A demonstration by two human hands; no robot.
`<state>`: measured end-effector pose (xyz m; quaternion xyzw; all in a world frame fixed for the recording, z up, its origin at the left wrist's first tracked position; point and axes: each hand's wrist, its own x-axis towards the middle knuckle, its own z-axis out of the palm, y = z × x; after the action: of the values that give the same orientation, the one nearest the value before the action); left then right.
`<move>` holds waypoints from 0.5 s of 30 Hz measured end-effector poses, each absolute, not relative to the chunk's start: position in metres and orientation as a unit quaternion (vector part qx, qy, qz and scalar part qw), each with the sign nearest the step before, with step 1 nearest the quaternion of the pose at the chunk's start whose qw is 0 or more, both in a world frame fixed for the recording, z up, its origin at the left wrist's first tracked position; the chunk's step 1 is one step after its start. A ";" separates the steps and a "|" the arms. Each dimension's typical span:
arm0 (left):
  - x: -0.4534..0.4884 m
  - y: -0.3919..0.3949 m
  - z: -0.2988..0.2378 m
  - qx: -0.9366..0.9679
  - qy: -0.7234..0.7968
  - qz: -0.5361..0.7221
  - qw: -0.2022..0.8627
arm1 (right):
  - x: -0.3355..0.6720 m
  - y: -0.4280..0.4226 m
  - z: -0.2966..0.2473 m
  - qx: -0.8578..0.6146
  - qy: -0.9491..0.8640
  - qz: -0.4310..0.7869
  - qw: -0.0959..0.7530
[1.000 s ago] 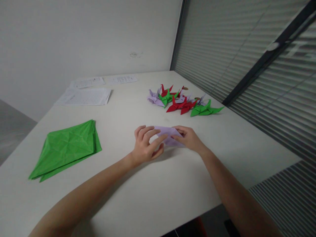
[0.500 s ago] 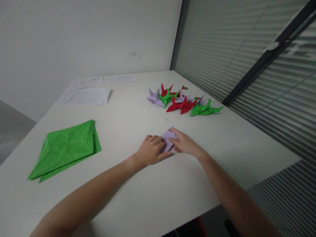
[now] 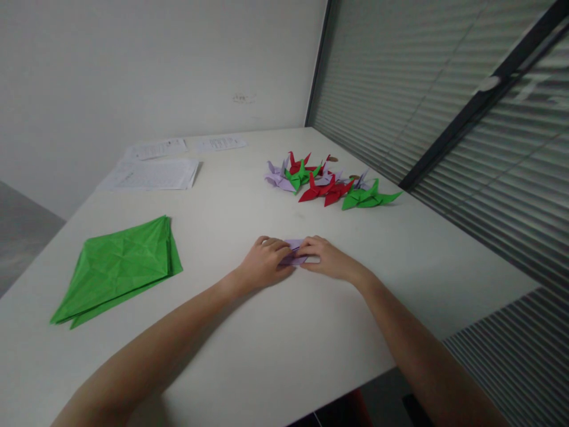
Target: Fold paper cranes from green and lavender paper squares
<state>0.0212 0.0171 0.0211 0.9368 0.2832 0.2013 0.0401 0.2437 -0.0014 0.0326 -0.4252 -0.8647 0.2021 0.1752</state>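
A small folded piece of purple origami paper [image 3: 291, 244] lies on the white table [image 3: 249, 356], between my two hands. My left hand [image 3: 267, 261] is closed on its left part, the fingers curled over it against the tabletop. From the other side my right hand [image 3: 326, 258] grips the paper with fingertips and thumb. Much of the paper is hidden beneath the fingers. Beyond the hands sits a cluster of finished paper cranes, among them a red crane [image 3: 315, 188], a green crane [image 3: 371, 197] and a purple crane [image 3: 278, 176].
A stack of creased green paper sheets [image 3: 124, 255] rests on the left of the table. Printed papers [image 3: 151, 174] lie at the back left. A window with blinds [image 3: 435, 118] runs along the right side, and a wall [image 3: 178, 65] stands behind the table.
The purple paper has been turned, and its long side now runs across. My left hand has shifted slightly left and up; my right hand's fingers now reach farther over the paper.
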 end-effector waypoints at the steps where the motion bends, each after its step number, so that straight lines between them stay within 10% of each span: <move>1: 0.020 0.018 0.021 0.940 0.273 0.201 0.040 | 0.244 -0.001 0.032 -0.426 -0.867 0.196 0.170; 15: 0.019 0.026 0.016 0.939 0.249 0.221 0.090 | 0.240 0.005 0.023 -0.464 -0.807 0.264 0.252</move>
<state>0.0193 0.0255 0.0161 0.9388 0.2485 0.2209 0.0903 0.2403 0.0053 0.0227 -0.4642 -0.8072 0.2641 0.2516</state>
